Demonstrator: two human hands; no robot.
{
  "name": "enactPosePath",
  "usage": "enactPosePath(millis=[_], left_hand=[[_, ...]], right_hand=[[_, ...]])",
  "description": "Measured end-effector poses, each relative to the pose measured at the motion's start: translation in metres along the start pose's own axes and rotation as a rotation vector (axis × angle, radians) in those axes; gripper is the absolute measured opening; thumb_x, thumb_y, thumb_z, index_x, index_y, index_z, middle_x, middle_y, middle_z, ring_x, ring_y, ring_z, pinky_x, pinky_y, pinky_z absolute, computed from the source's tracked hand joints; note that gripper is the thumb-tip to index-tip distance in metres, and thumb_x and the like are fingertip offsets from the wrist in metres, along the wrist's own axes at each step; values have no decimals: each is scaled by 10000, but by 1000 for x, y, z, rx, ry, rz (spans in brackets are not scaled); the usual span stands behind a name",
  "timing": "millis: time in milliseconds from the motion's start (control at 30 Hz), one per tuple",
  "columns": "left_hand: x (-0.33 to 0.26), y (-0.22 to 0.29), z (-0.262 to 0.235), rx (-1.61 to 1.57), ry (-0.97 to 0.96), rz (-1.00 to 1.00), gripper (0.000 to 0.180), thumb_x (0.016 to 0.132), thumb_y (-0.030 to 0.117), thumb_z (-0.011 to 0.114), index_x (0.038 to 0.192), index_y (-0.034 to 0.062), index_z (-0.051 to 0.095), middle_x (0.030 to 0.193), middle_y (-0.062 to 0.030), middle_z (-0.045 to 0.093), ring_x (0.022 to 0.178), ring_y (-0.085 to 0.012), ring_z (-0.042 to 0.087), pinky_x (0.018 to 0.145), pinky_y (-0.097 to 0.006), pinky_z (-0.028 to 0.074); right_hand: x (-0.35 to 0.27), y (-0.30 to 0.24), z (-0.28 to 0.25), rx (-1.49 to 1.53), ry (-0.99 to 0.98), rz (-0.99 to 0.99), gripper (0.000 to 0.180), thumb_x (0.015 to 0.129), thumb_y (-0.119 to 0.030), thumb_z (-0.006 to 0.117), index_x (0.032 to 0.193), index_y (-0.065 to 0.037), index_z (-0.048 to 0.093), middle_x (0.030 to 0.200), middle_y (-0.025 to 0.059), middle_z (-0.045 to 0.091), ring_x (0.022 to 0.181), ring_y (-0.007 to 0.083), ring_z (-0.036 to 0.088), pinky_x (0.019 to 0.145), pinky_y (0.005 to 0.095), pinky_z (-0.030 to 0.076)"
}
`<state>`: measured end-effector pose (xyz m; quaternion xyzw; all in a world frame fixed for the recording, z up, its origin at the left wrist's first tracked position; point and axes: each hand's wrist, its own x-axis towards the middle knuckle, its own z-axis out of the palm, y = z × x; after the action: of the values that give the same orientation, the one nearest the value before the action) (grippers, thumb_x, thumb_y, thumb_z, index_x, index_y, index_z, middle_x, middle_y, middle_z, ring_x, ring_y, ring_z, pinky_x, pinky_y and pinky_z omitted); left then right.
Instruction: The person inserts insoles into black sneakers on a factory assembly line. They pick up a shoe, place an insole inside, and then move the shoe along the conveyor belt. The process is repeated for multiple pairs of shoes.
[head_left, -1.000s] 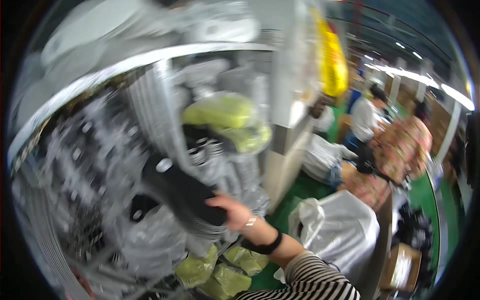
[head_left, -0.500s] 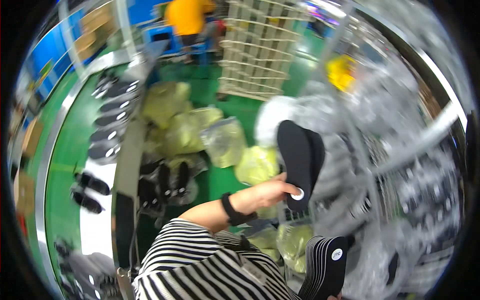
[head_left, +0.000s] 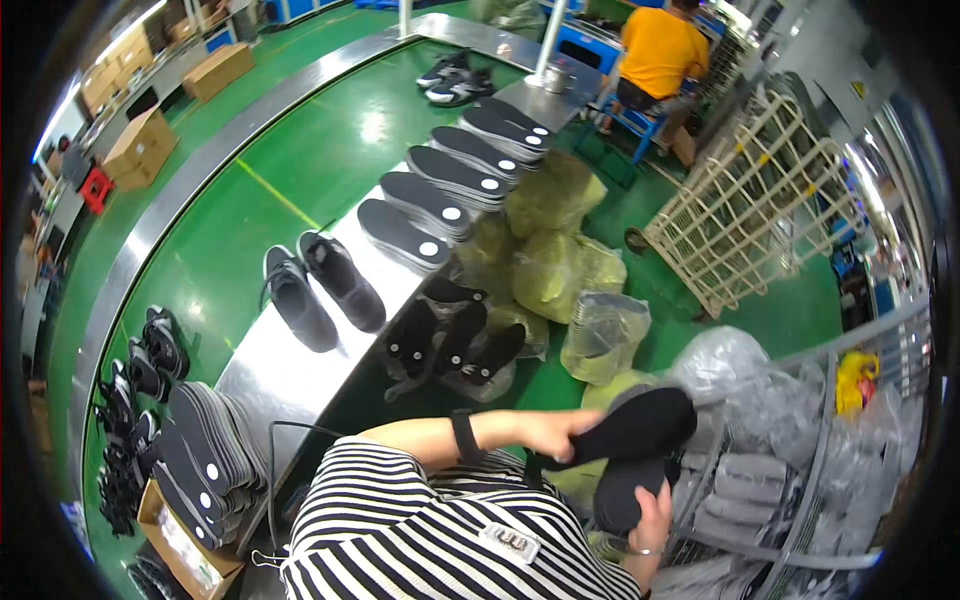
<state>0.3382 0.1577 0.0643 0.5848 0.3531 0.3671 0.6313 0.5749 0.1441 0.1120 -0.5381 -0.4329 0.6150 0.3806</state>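
My left hand [head_left: 552, 434], with a black band on its wrist, grips a pair of black insoles [head_left: 648, 420] by one end. They point to the right, and their edges look smeared by motion. Just below, my right hand [head_left: 652, 518] is closed on a stack of dark insoles [head_left: 618, 495], its thumb lying over the top one. The left hand's insoles overlap this stack from above; whether the two touch I cannot tell. Both hands are in front of my striped shirt, to the right of the metal-edged bench.
Stacked insoles [head_left: 395, 232] line the bench [head_left: 290, 375] beside a pair of dark shoes [head_left: 325, 290]. More insoles [head_left: 205, 450] stand near a carton [head_left: 165, 530]. Yellowish bags [head_left: 550, 275] lie on the floor. At right are a wire cart [head_left: 830, 470] and a cage trolley [head_left: 745, 215]. A person [head_left: 660, 55] sits behind.
My view has swung left, toward the bench. The left hand's insoles have gone from upright to sideways, above the right hand's stack. My right hand has come further into view.
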Motion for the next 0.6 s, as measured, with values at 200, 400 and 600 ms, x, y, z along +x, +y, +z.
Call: enactPosePath(millis=[200,400,600], left_hand=[[-24,-23,-38,128,233,41,769,695,198,642,1237,-30,147,1182,-210,334,1122,-272,345,940,-314,270],[-37,-38,-51,-308,489,73,886,685,299,668,1261,-55,95,1228,-214,314,1146,-255,323,948,-306,261],[-38,-3,-154,-617,1175,242,762,736,394,587,1249,7,177,1196,-146,360,1081,-239,373,891,-360,334]], right_hand=[[62,-3,70,-495,-250,-225,452,699,-22,477,1138,55,397,1041,127,504,947,194,480,843,278,356],[88,-10,115,-438,-410,-149,415,722,-5,458,1129,52,397,1027,102,506,914,165,489,818,253,372],[90,-12,112,-81,-347,47,400,730,10,461,1124,49,407,1013,93,519,890,162,507,803,264,395]])
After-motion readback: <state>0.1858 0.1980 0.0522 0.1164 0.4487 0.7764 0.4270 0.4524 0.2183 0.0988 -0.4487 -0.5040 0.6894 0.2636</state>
